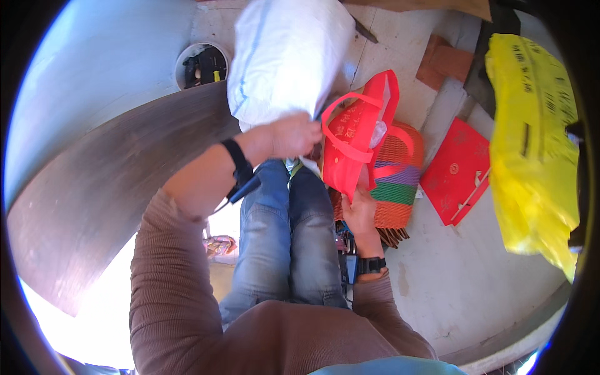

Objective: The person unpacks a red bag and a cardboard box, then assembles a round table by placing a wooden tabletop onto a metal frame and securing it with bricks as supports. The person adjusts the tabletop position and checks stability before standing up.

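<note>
A red tote bag with two loop handles is tilted in front of me, its mouth facing up and a crumpled clear plastic piece showing inside. My right hand is closed on the bag's lower corner. My left hand has its fingers curled together between the tote and a big white woven sack; what they grip is hidden. Behind the tote lies a woven basket in orange, purple and green stripes.
Right of the basket lies a flat red bag, with a yellow plastic bag beyond it. Brown pieces rest at the far right. A white bucket holding dark items stands far left, behind a curved brown board.
</note>
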The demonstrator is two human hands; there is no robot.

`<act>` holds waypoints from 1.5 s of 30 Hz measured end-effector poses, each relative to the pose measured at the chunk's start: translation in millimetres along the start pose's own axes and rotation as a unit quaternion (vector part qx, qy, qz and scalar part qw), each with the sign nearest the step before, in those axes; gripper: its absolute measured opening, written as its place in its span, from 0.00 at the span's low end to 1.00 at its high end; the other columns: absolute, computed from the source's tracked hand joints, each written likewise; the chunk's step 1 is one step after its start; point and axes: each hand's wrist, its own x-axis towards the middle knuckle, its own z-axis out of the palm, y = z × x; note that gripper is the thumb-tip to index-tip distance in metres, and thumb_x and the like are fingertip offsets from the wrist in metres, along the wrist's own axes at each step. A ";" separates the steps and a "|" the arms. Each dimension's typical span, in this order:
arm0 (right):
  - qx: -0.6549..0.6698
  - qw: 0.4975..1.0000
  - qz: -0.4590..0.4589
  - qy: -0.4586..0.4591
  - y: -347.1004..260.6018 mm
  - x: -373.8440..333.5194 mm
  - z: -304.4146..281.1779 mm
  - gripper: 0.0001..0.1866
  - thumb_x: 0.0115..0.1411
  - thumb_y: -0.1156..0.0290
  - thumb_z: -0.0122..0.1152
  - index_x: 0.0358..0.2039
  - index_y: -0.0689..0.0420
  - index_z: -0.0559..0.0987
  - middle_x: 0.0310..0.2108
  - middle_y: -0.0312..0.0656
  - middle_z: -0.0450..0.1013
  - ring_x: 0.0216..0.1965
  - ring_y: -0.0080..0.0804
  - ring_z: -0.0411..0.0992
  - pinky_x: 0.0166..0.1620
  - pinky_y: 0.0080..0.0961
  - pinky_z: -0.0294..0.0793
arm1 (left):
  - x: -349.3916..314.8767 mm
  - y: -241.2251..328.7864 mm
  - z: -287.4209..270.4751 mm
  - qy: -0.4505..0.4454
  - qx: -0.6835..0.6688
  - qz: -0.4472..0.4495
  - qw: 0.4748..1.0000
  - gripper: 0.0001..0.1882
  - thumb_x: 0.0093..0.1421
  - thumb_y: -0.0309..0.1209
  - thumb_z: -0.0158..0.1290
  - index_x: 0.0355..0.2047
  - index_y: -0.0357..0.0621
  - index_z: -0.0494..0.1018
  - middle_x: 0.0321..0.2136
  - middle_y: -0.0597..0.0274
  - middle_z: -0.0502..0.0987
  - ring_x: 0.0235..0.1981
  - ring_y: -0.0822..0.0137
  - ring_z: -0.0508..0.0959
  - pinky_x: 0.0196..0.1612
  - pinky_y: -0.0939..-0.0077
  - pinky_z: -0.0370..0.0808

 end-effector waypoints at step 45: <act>-0.308 0.438 -0.722 -0.438 -475.8 -374.1 -38.2 0.05 0.44 0.75 0.57 0.24 0.52 0.76 0.23 0.38 0.70 0.29 0.40 0.73 0.30 0.35 0.72 | -286.2 893.9 -11.1 0.519 0.069 -0.698 0.489 0.14 0.40 0.25 0.55 0.31 0.51 0.78 0.26 0.64 0.71 0.33 0.59 0.73 0.36 0.65 0.70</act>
